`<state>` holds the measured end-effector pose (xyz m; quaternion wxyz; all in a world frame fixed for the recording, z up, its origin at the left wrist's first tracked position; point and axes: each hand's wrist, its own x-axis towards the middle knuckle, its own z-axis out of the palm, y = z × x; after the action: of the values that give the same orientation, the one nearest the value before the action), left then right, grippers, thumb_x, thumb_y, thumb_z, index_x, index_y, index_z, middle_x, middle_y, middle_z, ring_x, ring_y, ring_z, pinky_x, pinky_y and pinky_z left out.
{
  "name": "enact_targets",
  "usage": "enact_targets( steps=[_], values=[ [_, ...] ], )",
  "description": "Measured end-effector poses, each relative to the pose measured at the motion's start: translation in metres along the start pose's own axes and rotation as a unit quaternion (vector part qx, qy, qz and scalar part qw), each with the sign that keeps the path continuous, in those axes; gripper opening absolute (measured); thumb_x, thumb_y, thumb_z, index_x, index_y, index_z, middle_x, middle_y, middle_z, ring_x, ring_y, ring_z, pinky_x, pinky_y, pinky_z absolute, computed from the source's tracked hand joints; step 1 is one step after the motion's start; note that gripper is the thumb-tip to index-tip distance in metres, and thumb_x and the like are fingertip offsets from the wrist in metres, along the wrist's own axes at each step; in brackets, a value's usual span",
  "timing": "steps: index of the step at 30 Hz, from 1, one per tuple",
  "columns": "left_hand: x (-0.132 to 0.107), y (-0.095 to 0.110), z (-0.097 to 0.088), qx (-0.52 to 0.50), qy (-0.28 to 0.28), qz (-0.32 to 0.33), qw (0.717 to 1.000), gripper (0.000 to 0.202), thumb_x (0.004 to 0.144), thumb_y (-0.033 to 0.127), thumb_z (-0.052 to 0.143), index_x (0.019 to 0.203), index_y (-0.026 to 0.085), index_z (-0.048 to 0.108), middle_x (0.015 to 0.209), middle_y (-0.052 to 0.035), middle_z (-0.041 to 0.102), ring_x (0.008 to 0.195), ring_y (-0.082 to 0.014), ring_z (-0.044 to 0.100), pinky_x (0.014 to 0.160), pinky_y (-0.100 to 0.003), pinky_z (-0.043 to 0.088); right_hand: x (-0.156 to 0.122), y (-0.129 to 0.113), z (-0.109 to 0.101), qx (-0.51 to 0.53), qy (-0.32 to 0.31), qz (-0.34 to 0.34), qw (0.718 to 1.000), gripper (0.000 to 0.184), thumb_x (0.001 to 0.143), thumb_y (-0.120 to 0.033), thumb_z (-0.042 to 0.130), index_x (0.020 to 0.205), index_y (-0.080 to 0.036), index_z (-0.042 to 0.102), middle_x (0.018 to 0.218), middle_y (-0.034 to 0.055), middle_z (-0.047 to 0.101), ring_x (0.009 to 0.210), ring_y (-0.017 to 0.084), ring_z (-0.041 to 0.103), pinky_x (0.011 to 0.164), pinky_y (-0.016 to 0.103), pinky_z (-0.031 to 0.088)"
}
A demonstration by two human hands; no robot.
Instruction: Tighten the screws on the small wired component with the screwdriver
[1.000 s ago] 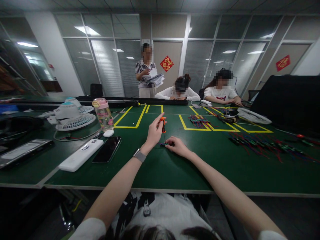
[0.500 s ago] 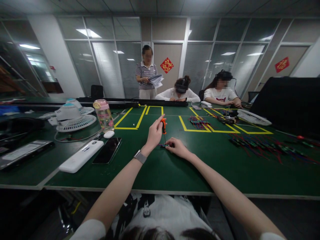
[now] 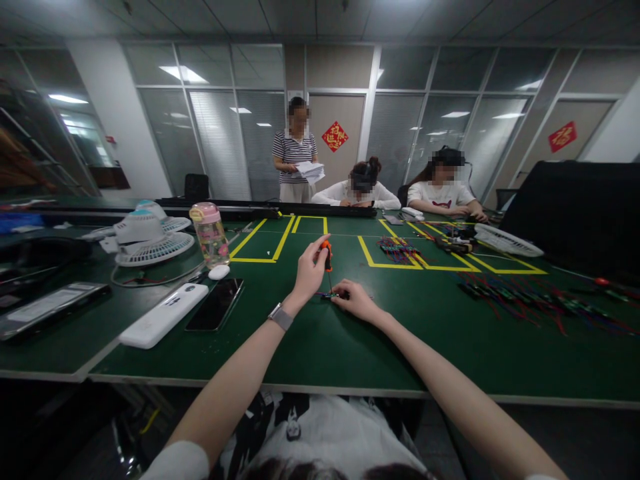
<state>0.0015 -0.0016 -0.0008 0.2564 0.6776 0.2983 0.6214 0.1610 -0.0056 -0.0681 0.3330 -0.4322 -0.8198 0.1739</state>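
Upright in my left hand (image 3: 311, 269) is a screwdriver (image 3: 327, 256) with an orange and black handle, my fingers closed round it. Its thin shaft points down to a small circuit board with wires (image 3: 327, 296) lying on the green table. My right hand (image 3: 354, 298) is closed on the board's right side, holding it against the tabletop; the fingers cover much of it. Whether the screwdriver tip sits in a screw is too small to tell.
To the left lie a black phone (image 3: 216, 305), a white power bank (image 3: 164, 316), a pink-lided bottle (image 3: 210, 235) and white fans (image 3: 153, 240). Wired boards (image 3: 540, 301) lie in a row at right, with another bunch (image 3: 400, 249) inside yellow tape. Three people are across the table.
Both hands stay at the same spot on the board, with a slight shift of the left fingers on the screwdriver handle. The standing person's papers have moved a little.
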Motion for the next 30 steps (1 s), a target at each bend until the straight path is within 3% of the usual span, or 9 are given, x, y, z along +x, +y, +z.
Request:
enact_targets(
  steps=[7,14,22,25,30],
  values=[
    [-0.0003,-0.0004,0.0002,0.033,0.006,0.005,0.999,0.037,0.094,0.024,0.041,0.13,0.021,0.052,0.11,-0.008,0.064,0.09,-0.0144,0.064,0.082,-0.028,0.051,0.0003,-0.0021,0.0,-0.011,0.005,-0.006,1.0,0.012,0.077,-0.018,0.064,0.088,-0.015,0.069,0.078,0.0026,0.058,0.068,0.013,0.053,0.066,0.026,0.043],
    [-0.001,0.0047,-0.0025,0.097,0.034,0.055,0.993,0.026,0.085,0.029,0.06,0.11,0.023,0.063,0.098,-0.0039,0.057,0.084,-0.0127,0.059,0.074,-0.023,0.051,0.0003,0.0002,0.0,0.0,0.002,-0.01,1.0,0.013,0.077,-0.017,0.064,0.088,-0.015,0.069,0.08,0.003,0.058,0.069,0.013,0.053,0.067,0.026,0.044],
    [-0.0017,0.0066,-0.0014,0.045,-0.005,0.035,0.998,0.034,0.096,0.027,0.039,0.127,0.024,0.053,0.116,-0.0068,0.06,0.097,-0.0147,0.061,0.084,-0.027,0.05,0.0001,0.0021,0.0004,0.002,0.001,-0.011,1.0,0.013,0.078,-0.018,0.063,0.089,-0.015,0.069,0.08,0.0032,0.058,0.068,0.013,0.053,0.066,0.026,0.043],
    [-0.0012,0.0041,-0.0014,0.027,-0.001,0.03,0.999,0.034,0.094,0.028,0.044,0.126,0.024,0.054,0.11,-0.0064,0.062,0.09,-0.0139,0.062,0.08,-0.027,0.051,0.0001,0.0024,0.0,0.004,-0.002,-0.012,1.0,0.013,0.078,-0.019,0.063,0.089,-0.015,0.069,0.081,0.0033,0.058,0.068,0.013,0.053,0.067,0.026,0.043],
    [-0.0013,0.0073,-0.0036,0.086,0.032,0.053,0.994,0.025,0.087,0.03,0.057,0.11,0.022,0.064,0.096,-0.0043,0.057,0.084,-0.013,0.059,0.075,-0.024,0.051,0.0,0.0025,-0.0005,0.001,-0.001,-0.014,1.0,0.013,0.078,-0.019,0.063,0.089,-0.015,0.069,0.08,0.0033,0.057,0.069,0.013,0.054,0.066,0.026,0.043]
  ],
)
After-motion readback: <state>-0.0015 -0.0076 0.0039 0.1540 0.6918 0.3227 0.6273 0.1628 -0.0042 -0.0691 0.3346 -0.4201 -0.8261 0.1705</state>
